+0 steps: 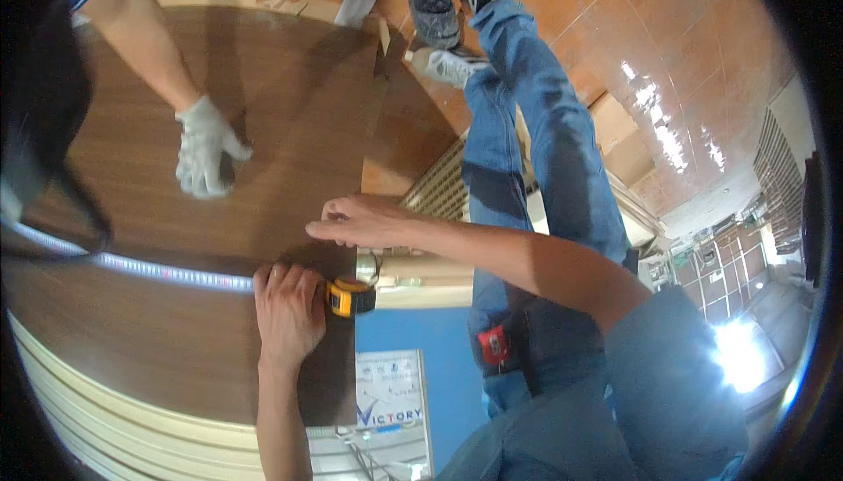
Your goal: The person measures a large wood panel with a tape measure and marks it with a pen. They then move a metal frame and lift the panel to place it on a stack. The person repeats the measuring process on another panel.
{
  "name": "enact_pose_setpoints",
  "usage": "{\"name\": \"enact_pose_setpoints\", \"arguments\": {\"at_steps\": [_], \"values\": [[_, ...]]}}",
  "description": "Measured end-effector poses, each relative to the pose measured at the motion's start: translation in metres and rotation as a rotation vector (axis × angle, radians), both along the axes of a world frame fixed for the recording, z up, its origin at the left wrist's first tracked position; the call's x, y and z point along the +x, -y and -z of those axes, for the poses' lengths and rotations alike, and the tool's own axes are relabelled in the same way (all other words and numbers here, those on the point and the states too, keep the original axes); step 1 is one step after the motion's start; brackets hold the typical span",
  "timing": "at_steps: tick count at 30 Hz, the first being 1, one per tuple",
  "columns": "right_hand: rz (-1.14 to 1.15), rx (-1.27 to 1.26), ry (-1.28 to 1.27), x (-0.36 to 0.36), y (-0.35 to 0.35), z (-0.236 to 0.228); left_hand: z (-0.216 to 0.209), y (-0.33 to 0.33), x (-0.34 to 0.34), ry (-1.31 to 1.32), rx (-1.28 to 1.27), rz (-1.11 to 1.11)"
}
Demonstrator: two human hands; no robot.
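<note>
A brown wood-grain board (219,349) lies in front of me. A tape measure (351,297) with a yellow and black case sits at the board's right edge, its pale blade stretched out to the left across the surface. My left hand (290,310) is on the blade just beside the case, fingers curled over it against the board. Above it, my right hand (360,221) hovers over the same edge with its fingers drawn together. Whatever they may pinch is too small to make out.
Another person's white-gloved hand (206,152) rests on the board at the upper left. Cream slatted panels (132,411) lie along the lower left. A blue surface and a printed white sheet (391,384) lie below the board's edge. Cardboard (619,134) is beside my legs on the tiled floor.
</note>
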State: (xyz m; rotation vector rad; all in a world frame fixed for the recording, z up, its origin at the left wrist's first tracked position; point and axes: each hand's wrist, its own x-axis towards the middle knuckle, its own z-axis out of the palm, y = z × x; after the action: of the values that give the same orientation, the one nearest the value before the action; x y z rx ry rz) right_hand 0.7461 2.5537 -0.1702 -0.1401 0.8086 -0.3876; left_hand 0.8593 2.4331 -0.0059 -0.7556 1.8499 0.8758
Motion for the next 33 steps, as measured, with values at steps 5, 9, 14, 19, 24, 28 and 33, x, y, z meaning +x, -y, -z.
{"name": "enact_pose_setpoints", "arguments": {"at_steps": [5, 9, 14, 19, 24, 28, 33], "values": [[-0.073, -0.306, 0.088, -0.013, -0.013, -0.054, 0.007, 0.003, 0.011, -0.13, -0.018, -0.045], [-0.147, -0.3, 0.051, -0.019, -0.003, -0.077, 0.0, 0.007, 0.006, -0.245, -0.073, -0.121], [-0.057, -0.146, 0.01, -0.028, -0.008, -0.112, -0.033, 0.004, -0.006, -0.312, -0.217, -0.127], [0.003, -0.281, -0.154, -0.04, -0.006, -0.168, -0.07, 0.004, -0.012, -0.27, -0.891, -0.488], [-0.089, -0.324, -0.23, -0.061, 0.004, -0.231, -0.081, 0.023, -0.008, -0.433, -1.055, -1.667], [-0.036, -0.407, -0.25, -0.088, 0.025, -0.278, -0.104, 0.05, -0.018, -0.912, -0.283, -2.383], [0.117, -0.429, -0.196, -0.116, 0.077, -0.329, -0.146, 0.087, -0.056, -0.958, -0.146, -2.267]]}}
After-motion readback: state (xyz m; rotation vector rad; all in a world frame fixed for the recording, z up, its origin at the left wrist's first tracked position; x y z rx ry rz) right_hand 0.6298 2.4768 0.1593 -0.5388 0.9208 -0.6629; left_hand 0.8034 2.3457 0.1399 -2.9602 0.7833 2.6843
